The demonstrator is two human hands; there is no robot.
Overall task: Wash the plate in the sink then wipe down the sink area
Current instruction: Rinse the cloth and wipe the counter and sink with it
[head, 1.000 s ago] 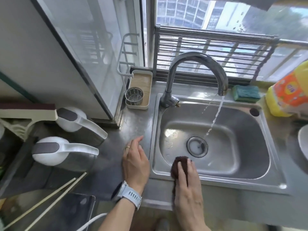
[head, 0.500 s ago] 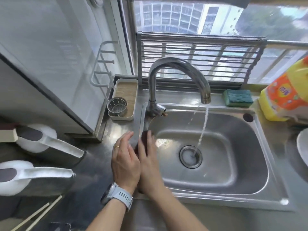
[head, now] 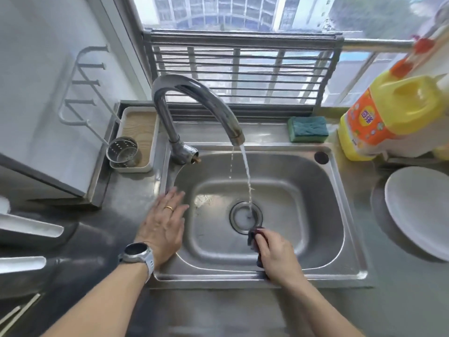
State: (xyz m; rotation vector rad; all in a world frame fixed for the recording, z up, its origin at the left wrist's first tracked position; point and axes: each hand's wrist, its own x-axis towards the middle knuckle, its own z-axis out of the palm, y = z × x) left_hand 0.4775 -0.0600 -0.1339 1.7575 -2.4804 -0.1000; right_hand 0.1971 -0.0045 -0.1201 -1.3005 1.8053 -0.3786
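Now the right hand [head: 277, 256], gripping a dark, crumpled cloth [head: 255, 235], has moved from the sink's left rim down into the smooth steel basin [head: 303, 190] beside the drain [head: 246, 216], so wiping looks to be progressing inward. Left hand [head: 162, 224] rests flat, fingers spread, on the rim, while the round white plate [head: 420, 210] sits on the counter, right.

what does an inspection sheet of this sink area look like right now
surface: steel counter, wet sheen
job's things: plate on the counter right of the sink; tap running into the drain
clutter: green sponge, yellow detergent bottle, strainer cup in a tray
grippers: left hand flat on sink rim; right hand grips dark cloth in basin
cables: nothing seen
surroundings: window with metal rack
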